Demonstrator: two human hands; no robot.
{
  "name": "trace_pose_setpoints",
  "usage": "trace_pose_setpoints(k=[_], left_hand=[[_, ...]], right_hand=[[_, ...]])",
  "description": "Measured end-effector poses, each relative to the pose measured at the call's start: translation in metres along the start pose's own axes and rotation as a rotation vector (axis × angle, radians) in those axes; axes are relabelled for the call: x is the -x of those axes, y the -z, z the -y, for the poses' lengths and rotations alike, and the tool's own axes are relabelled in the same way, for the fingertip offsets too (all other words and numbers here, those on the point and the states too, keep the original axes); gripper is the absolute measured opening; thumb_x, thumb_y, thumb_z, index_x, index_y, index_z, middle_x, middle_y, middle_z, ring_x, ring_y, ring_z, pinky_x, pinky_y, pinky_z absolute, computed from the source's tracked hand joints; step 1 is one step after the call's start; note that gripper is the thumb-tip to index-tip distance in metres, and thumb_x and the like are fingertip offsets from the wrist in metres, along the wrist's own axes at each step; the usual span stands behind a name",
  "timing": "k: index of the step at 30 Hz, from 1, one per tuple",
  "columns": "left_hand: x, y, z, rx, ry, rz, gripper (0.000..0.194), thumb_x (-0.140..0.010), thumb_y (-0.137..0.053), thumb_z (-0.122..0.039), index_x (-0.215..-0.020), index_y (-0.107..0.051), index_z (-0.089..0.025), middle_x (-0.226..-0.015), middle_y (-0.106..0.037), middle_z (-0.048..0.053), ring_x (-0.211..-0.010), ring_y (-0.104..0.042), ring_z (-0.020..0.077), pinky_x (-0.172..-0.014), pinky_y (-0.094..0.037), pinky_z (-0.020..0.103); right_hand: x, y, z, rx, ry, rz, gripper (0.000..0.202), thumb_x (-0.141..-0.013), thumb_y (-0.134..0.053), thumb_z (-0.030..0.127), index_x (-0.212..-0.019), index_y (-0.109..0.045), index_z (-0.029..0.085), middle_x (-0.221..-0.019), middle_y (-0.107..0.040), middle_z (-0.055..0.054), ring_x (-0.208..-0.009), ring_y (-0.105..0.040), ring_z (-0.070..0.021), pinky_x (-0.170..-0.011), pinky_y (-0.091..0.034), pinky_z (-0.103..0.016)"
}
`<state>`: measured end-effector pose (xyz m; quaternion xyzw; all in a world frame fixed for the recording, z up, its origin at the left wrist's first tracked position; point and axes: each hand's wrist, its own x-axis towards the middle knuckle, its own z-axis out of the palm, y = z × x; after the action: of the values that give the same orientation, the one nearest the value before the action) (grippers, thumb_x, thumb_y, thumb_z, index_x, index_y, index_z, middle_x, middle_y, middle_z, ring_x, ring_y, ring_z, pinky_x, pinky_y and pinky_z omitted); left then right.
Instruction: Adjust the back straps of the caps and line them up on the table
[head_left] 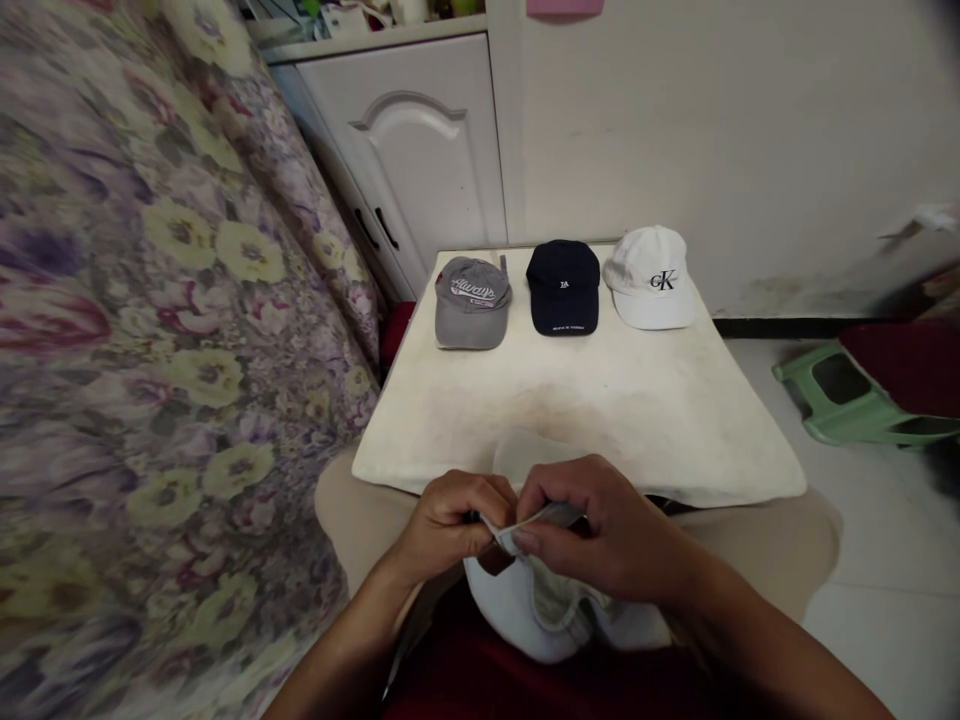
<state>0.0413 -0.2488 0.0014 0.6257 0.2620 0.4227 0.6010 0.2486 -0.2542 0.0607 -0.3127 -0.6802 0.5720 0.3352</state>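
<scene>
A pale, light grey-blue baseball cap point(517, 605) is held above my lap at the table's near edge, its brim pointing toward the table. My left hand point(461, 515) pinches the cap's strap at the back, beside a small brown patch point(495, 558). My right hand point(592, 515) grips the same strap from the other side, thumb and fingers pressed together. The two hands nearly touch. Fingers cover most of the strap, so its fastening cannot be made out. The cap's hollow underside shows partly below my right hand.
On the cream-covered table point(660, 400) a grey cap point(472, 305), a navy cap point(564, 288) and a white cap point(651, 278) stand in a row at the back. A floral curtain point(180, 370) hangs at left. A green stool point(870, 390) is at right; a white cabinet point(420, 150) stands behind.
</scene>
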Motion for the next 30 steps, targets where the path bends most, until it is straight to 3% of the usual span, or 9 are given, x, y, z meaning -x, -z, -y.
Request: trace_pose_setpoints(k=[5, 10, 17, 30], left_hand=[[-0.003, -0.001, -0.004, -0.011, -0.024, 0.016, 0.031, -0.084, -0.074, -0.041, -0.066, -0.063, -0.018, -0.062, -0.062, 0.003, -0.055, -0.056, 0.013, -0.057, -0.045, 0.026], [-0.004, -0.001, -0.006, -0.04, 0.02, 0.036, 0.039, -0.083, -0.072, -0.05, -0.066, -0.063, -0.017, -0.062, -0.063, 0.005, -0.056, -0.057, 0.0145, -0.057, -0.045, 0.027], [-0.006, -0.001, -0.007, -0.058, 0.033, 0.071, 0.038, -0.085, -0.069, -0.051, -0.071, -0.065, -0.016, -0.066, -0.065, 0.004, -0.059, -0.058, 0.0142, -0.059, -0.045, 0.025], [-0.009, 0.0, -0.016, -0.092, 0.18, 0.165, 0.034, -0.09, -0.063, -0.049, -0.084, -0.064, -0.015, -0.072, -0.062, 0.002, -0.064, -0.053, 0.0134, -0.059, -0.039, 0.023]], right_hand=[[-0.001, 0.005, 0.0, 0.034, -0.014, 0.04, 0.009, -0.083, -0.067, 0.018, -0.074, -0.066, 0.017, -0.06, -0.058, 0.005, -0.053, -0.046, -0.0074, -0.051, -0.035, -0.019], [-0.004, 0.011, 0.004, 0.128, 0.001, 0.091, 0.007, -0.082, -0.066, 0.017, -0.075, -0.066, 0.018, -0.062, -0.059, 0.004, -0.054, -0.048, -0.008, -0.052, -0.036, -0.02], [-0.004, 0.017, 0.009, 0.238, 0.032, 0.12, 0.007, -0.081, -0.066, 0.016, -0.075, -0.066, 0.019, -0.063, -0.06, 0.004, -0.053, -0.048, -0.0079, -0.052, -0.035, -0.021], [-0.006, 0.03, -0.014, 0.089, -0.105, 0.176, 0.011, -0.086, -0.068, 0.026, -0.079, -0.066, 0.017, -0.065, -0.056, 0.005, -0.058, -0.044, -0.0079, -0.052, -0.033, -0.02]])
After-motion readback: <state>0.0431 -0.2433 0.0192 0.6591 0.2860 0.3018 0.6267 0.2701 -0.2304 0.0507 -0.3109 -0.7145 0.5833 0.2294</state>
